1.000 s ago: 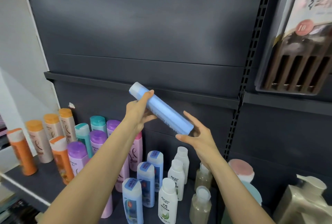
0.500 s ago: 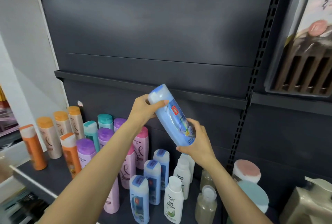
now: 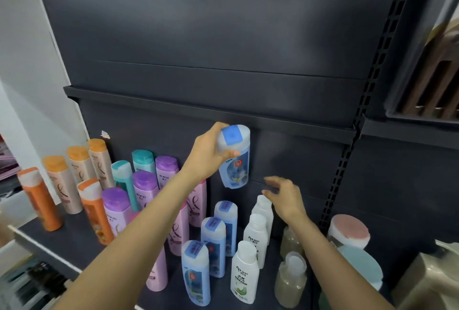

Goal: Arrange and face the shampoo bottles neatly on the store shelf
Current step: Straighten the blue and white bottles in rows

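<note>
My left hand [image 3: 210, 153] grips a light blue shampoo bottle [image 3: 236, 160] by its cap end and holds it upright in the air above the shelf, label toward me. My right hand [image 3: 283, 194] hovers just right of and below the bottle, fingers loosely spread, holding nothing. Beneath stand three more blue bottles [image 3: 214, 245] in a row running front to back. White bottles [image 3: 255, 237] stand beside them on the right, pink bottles [image 3: 178, 230] on the left. Purple [image 3: 145, 185], teal [image 3: 121, 180] and orange-capped bottles [image 3: 59, 180] fill the left part of the dark shelf [image 3: 64, 240].
Clear yellowish bottles [image 3: 290, 280] stand right of the white ones. A round pink-topped tub [image 3: 349, 232], a pale blue tub [image 3: 360, 267] and a beige pump jug [image 3: 427, 282] sit at the right. A dark upper shelf ledge [image 3: 211, 111] runs overhead; a perforated upright [image 3: 347, 150] divides the bays.
The blue bottle went from slanted across both hands to upright in my left hand alone. My right hand let go of its base and dropped away to the right.
</note>
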